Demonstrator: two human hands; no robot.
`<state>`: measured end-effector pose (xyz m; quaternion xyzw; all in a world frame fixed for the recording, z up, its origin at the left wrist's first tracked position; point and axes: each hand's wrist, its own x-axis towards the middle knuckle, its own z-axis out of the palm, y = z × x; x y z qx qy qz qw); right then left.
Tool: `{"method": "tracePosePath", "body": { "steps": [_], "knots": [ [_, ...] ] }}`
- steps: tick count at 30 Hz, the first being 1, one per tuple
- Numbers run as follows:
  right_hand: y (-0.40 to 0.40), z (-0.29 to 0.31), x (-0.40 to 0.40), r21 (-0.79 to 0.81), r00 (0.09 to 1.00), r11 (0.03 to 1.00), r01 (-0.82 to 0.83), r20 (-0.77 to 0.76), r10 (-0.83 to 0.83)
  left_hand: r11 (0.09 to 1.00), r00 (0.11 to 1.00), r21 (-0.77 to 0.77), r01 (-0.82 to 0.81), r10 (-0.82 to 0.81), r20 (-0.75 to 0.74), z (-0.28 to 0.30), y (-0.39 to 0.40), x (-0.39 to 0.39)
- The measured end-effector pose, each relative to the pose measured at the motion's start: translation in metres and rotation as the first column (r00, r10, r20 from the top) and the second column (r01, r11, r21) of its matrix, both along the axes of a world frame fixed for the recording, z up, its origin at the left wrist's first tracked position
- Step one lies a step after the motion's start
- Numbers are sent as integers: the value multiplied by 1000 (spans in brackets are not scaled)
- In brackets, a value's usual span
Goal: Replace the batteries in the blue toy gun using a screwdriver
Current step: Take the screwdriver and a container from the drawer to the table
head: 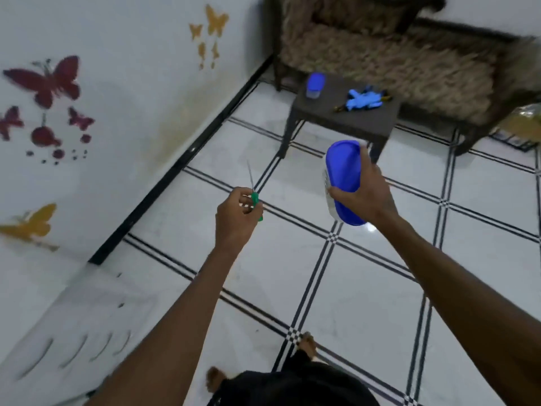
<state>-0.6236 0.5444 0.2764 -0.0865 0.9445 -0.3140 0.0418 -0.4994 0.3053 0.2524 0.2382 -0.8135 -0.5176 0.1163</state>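
Observation:
The blue toy gun (363, 99) lies on a small dark table (322, 118) ahead, far from both hands. My left hand (237, 216) grips a green-handled screwdriver (254, 197), its thin shaft pointing up and away. My right hand (369, 191) holds a clear container with a blue lid (342, 171), tilted on its side in the air above the floor. A second blue-lidded container (314, 85) stands at the table's left end. No batteries are visible.
A brown patterned sofa (395, 54) stands behind the table. A white wall with butterfly stickers (46, 80) runs along the left, with a black skirting. The floor is white tile with dark lines. My feet (306, 344) show at the bottom.

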Motion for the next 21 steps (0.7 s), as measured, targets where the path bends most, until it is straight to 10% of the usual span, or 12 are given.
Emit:
{"method": "tracePosePath", "body": {
  "steps": [21],
  "knots": [
    [194,-17,-363,71,971,971,228,55,-232,977,980,-107,184,-175,91,-2,185,-457]
  ]
}}
